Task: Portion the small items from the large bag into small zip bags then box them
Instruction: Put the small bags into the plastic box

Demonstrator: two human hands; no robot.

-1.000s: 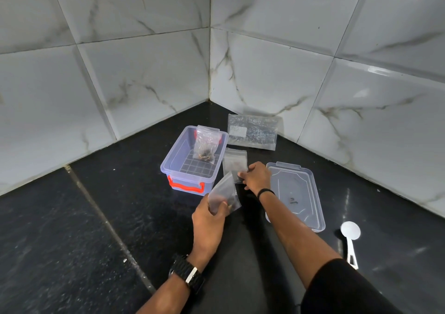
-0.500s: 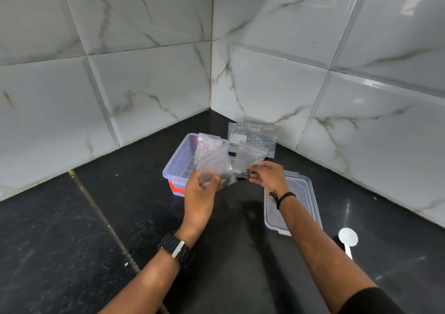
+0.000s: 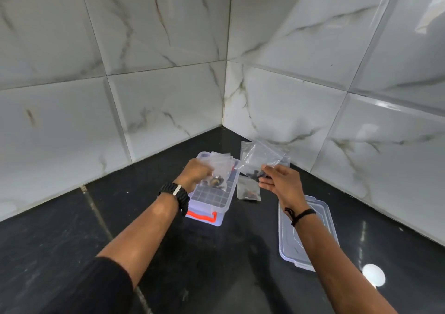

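Over the box (image 3: pixel 212 193) at left, left hand (image 3: pixel 196 174) pinches a filled zip bag (image 3: pixel 218 169) into it. Centre: another filled bag (image 3: pixel 248 191) lies on the table (image 3: pixel 72 241). Right hand (image 3: pixel 280 181) pinches a third bag (image 3: pixel 260 162) by its lower edge. Bags light, floppy, slippery: grip near the seal. Half a second ago both bags were held together above the box; now apart.

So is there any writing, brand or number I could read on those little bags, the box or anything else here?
None can be read.
Clear plastic box: no print visible.
Lid: plain, no lettering shows.
Small zip bag in the right hand, at: clear, no label visible.
Zip bag on the counter: unmarked as far as the blur allows.
Watch on the left wrist: face turned away.
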